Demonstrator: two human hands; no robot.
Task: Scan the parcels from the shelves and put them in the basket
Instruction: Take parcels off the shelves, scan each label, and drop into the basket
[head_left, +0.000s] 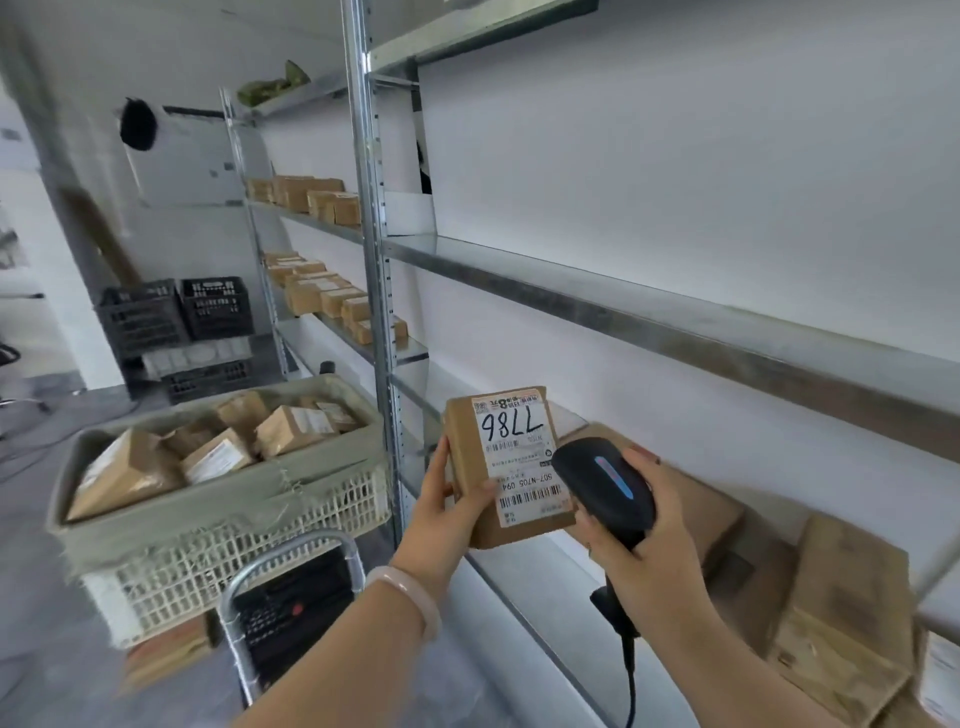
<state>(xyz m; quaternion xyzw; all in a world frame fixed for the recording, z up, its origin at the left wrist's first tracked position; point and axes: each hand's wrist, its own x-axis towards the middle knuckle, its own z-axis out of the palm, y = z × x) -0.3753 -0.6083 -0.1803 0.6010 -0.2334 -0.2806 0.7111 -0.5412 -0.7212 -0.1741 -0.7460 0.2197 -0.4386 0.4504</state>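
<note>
My left hand (441, 512) holds a small brown cardboard parcel (470, 457) upright in front of the shelf, its white label with handwritten digits and barcodes facing me. My right hand (641, 551) grips a black handheld barcode scanner (605, 483) whose head sits right next to the label's lower right corner. The white plastic basket (249, 535), lined with grey fabric, stands to the left on a cart and holds several brown parcels (291, 428).
Metal shelving (675, 322) runs along the wall. Larger cardboard boxes (841, 613) lie on the low shelf at right. More parcels (322, 304) fill the far shelves. Black crates (176, 312) are stacked by the back wall. A cart handle (291, 551) rises near my left forearm.
</note>
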